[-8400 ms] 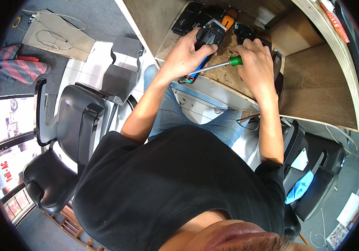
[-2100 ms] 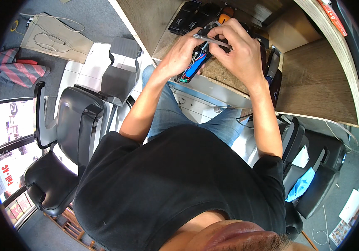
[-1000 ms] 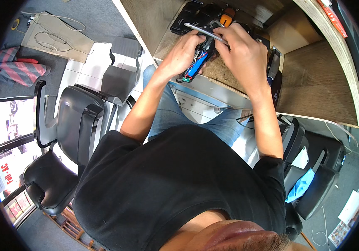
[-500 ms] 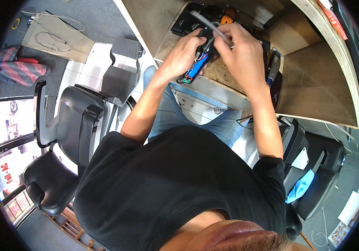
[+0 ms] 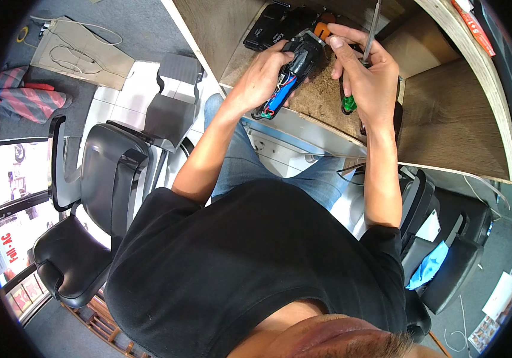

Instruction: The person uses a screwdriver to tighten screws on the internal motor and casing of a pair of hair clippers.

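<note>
My left hand [image 5: 262, 76] is closed round an opened black hair clipper [image 5: 304, 53]. Its lower body shows a blue battery cell [image 5: 278, 100] and thin coloured wires; the metal blade end faces away from me. In my right hand [image 5: 366, 77] a screwdriver [image 5: 375, 27] lies between the fingers, its metal shaft pointing up and away. Below that palm a green piece [image 5: 348, 104] shows, perhaps its handle. The right thumb and index finger reach beside an orange part [image 5: 322, 31] near the clipper's head; whether they touch it or pinch something small, I cannot tell.
Black cases or clipper parts [image 5: 268, 30] lie at the back left of the wooden shelf [image 5: 321, 98], which is strewn with fine hair or dust. A wooden partition [image 5: 459, 113] rises on the right. Black salon chairs [image 5: 110, 179] stand on both sides.
My right hand has moved right, off the clipper, and the screwdriver has swung from lying across the clipper to pointing away from me. My left hand keeps the clipper in nearly the same place.
</note>
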Motion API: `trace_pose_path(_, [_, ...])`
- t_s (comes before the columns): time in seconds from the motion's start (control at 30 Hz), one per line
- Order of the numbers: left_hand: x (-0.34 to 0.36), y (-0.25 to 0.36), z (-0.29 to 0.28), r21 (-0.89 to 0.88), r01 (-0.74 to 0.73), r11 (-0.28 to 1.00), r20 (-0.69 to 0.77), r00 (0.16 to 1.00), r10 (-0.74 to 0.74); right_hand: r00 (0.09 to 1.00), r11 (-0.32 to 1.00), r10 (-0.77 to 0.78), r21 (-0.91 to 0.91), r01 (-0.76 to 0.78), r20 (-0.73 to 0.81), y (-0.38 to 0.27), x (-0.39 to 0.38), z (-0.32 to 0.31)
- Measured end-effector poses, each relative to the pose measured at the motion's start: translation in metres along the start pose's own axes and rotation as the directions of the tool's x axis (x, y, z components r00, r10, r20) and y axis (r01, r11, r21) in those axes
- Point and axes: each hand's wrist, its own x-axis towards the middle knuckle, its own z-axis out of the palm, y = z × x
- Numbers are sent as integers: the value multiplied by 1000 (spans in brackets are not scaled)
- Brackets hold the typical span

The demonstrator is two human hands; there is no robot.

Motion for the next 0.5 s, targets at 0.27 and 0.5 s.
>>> trace_pose_path(0.27, [-1,4,2,-12,0,1000,4,1000,0,996,990,-90,-109,88,-20,8,-3,3])
trace_pose_path(0.5, [-5,8,7,-52,-25,998,-57,998,22,998,989,32,-147,-24,53,1,-5,5])
